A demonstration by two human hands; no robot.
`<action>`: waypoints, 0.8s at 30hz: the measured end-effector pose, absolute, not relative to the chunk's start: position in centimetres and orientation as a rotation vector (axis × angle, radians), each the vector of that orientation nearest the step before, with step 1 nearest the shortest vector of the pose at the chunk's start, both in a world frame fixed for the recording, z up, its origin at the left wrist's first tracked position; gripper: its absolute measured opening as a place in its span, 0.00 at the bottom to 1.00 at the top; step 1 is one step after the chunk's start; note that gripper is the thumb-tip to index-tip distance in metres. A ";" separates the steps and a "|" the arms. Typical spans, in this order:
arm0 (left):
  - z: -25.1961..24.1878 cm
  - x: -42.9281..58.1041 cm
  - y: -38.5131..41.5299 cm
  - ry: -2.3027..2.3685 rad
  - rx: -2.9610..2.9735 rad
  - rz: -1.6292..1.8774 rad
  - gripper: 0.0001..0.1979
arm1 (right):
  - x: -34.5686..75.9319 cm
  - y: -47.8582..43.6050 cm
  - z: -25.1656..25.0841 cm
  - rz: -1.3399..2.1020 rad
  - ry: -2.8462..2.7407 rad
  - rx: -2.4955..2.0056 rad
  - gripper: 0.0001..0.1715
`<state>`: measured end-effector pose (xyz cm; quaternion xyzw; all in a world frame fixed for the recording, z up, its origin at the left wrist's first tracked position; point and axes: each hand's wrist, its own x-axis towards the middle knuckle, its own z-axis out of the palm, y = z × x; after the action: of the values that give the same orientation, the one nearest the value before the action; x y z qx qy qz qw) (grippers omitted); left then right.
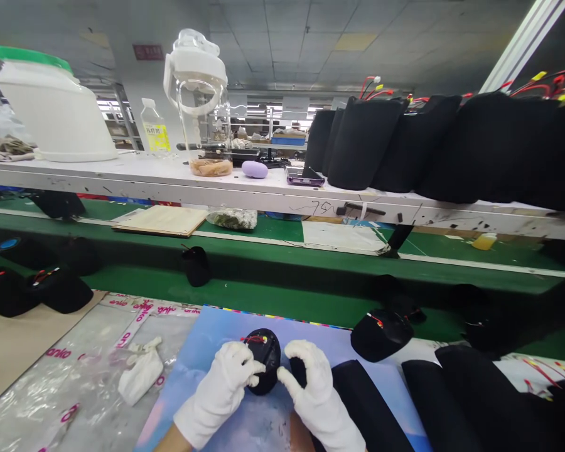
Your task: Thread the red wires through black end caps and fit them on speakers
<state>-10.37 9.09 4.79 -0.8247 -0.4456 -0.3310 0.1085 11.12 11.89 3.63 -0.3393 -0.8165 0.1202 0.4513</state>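
Note:
A black round-ended piece (269,342), with a short red wire and a small pale connector on its top face, stands on the blue printed sheet in front of me. My white-gloved left hand (226,384) is at its left side, fingers curled and tips pinched together over the face; whatever lies between them is too small to make out. On the right, my gloved right hand (314,394) holds its thumb and fingers apart in a curve close to the piece's edge. Something black shows in that gap. A long black sleeve-like cylinder (370,408) lies beside my right wrist.
A crumpled white glove (142,371) lies on plastic film at left. More black cylinders (480,395) crowd the right. Beyond the sheet runs a green belt (282,276) carrying several black pieces. Above it, a white shelf (263,191) bears a clear jug (200,119) and black cylinders.

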 end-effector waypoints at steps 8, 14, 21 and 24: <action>3.8 -10.9 8.7 -1.449 -2.312 -1.246 0.18 | 8.4 10.8 2.0 0.400 -2.019 -0.869 0.21; 1.1 -10.3 6.5 -1.576 -1.955 -1.530 0.20 | 11.0 12.0 3.3 0.510 -1.843 -1.064 0.12; -2.8 -8.8 5.1 -1.935 -1.787 -1.683 0.25 | 8.9 15.6 3.5 0.497 -1.984 -1.235 0.10; -3.9 -6.9 6.1 -2.211 -1.744 -1.696 0.46 | 7.3 15.4 4.0 0.433 -2.030 -1.314 0.10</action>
<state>-6.93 6.08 -3.87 -0.5291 -0.6708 -0.5145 -0.0730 7.34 15.44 3.95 -0.5038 -0.7783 0.1659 0.3359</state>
